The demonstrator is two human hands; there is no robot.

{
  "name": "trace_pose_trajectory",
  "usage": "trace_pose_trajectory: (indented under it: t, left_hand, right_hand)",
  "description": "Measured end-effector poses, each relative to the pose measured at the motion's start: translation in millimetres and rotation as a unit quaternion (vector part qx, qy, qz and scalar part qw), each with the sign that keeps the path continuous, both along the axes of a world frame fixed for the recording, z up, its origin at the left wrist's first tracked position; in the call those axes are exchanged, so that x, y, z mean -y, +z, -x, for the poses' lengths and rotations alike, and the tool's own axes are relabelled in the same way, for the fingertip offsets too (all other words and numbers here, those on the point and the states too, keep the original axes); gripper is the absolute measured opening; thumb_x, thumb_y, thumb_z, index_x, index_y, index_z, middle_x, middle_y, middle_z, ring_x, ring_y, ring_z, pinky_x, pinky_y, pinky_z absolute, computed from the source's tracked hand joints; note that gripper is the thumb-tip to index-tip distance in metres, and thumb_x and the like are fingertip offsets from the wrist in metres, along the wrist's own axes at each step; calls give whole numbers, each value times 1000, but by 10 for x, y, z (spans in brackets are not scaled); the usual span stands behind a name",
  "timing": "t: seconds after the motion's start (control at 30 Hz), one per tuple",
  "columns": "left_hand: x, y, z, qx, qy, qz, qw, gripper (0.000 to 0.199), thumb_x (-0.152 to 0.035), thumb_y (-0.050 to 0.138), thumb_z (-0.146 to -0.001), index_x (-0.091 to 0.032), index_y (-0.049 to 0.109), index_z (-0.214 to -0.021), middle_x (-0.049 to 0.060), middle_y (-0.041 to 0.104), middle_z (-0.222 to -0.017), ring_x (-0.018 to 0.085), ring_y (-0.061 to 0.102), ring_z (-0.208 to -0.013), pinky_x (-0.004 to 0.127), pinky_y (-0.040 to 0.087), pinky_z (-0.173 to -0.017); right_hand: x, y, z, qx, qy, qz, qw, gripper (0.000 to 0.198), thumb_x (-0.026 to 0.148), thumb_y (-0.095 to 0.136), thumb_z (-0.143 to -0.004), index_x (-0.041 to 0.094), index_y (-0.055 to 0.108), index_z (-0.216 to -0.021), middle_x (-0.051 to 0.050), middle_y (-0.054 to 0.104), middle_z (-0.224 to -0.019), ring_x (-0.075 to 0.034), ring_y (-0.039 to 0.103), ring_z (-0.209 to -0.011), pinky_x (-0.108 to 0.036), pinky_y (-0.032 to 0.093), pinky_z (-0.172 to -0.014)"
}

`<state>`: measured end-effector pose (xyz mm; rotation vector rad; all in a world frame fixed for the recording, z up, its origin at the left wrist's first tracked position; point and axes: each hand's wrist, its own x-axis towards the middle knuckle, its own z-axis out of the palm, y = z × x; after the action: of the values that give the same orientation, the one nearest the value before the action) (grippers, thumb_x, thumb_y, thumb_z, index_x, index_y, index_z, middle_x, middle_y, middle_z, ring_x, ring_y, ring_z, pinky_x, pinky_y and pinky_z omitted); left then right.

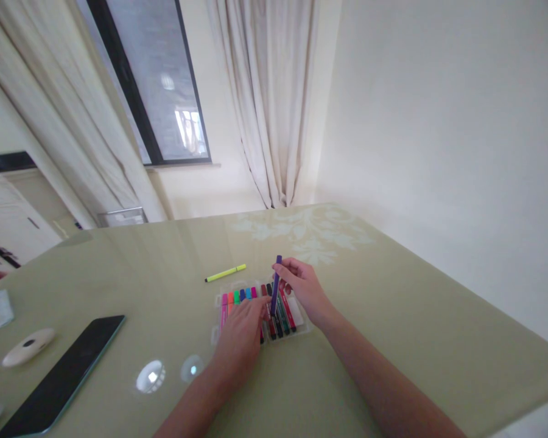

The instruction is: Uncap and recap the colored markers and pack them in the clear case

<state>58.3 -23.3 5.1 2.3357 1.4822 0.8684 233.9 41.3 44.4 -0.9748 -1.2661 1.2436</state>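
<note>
Pinching a purple marker (276,283) by its upper part, the right hand (300,285) holds it nearly upright, its lower end just beside the left fingertips. The left hand (242,325) lies palm down with its fingers across the left half of an open clear case (218,300); whether those fingers grip anything, I cannot tell. Just past the left knuckles show the tops of a pink marker (224,299), an orange marker (231,298) and a green marker (236,297). Below the right fingers, in the case's other half, lie more markers, with a red marker (287,311) at the right of the row. Farther out from the left fingers, a yellow marker (225,273) rests on the table (369,292), apart from the case. Well to the left of both hands' fingers is a black tablet (66,374).
</note>
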Motion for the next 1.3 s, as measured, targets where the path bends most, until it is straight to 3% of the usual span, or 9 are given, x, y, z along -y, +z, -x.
trace_pose_trajectory:
  t: [0.13, 0.23, 0.33, 0.5, 0.7, 0.87, 1.3]
  left_hand:
    - [72, -27, -57, -89, -75, -39, 992, 43, -38, 46, -104, -24, 52, -144, 9, 62, -141, 28, 55, -129, 48, 44, -109]
    - [93, 0, -47, -138, -94, -36, 985, 49, -44, 52, -102, -30, 48, -148, 5, 56, -150, 29, 51, -134, 51, 40, -113]
    - [76, 33, -1, -145, -67, -19, 987, 47, -48, 55, -100, -30, 54, -143, 5, 59, -147, 30, 52, -132, 52, 41, -112]
    - [50, 56, 36, -141, -47, -18, 989, 53, -55, 62, -94, -27, 57, -138, 7, 62, -141, 32, 52, -129, 52, 40, -110]
    - [59, 50, -13, -170, -89, -38, 981, 57, -39, 59, -99, -36, 40, -153, 4, 57, -144, 29, 51, -129, 48, 42, -106]
    - [71, 25, -33, -205, -101, -52, 972, 47, -36, 53, -102, -36, 47, -149, 5, 57, -145, 30, 51, -129, 50, 43, -104]
    - [83, -5, -49, -202, -88, -69, 973, 44, -34, 56, -101, -33, 52, -145, 6, 59, -143, 28, 51, -129, 49, 42, -107]
  right_hand:
    - [-123, -69, -132, 45, -42, 8, 998, 36, 52, 79, -76, 19, 65, -79, 4, 57, -59, -10, 49, -48, -23, 39, -46]
    - [-206, -127, -246, 105, -68, -10, 992, 33, 48, 78, -76, 18, 67, -84, 2, 63, -62, -12, 55, -49, -24, 44, -48]
    - [-235, -162, -309, 176, -91, -31, 980, 28, 44, 75, -80, 18, 69, -88, 1, 67, -63, -13, 60, -50, -25, 49, -52]
    - [-187, -194, -271, 260, -62, -11, 964, 21, 39, 73, -85, 18, 69, -85, 1, 69, -61, -14, 64, -48, -24, 50, -53]
    - [-125, -195, -199, 346, -48, -10, 937, 18, 36, 75, -87, 18, 73, -90, -1, 72, -62, -16, 68, -55, -25, 49, -59]
    - [-85, -175, -159, 427, -63, -21, 902, 9, 25, 77, -85, 20, 73, -91, -2, 76, -72, -15, 69, -64, -25, 47, -65]
    - [-53, -162, -146, 493, -58, -59, 866, 5, 22, 71, -88, 21, 75, -85, -3, 78, -81, -17, 70, -76, -26, 46, -70]
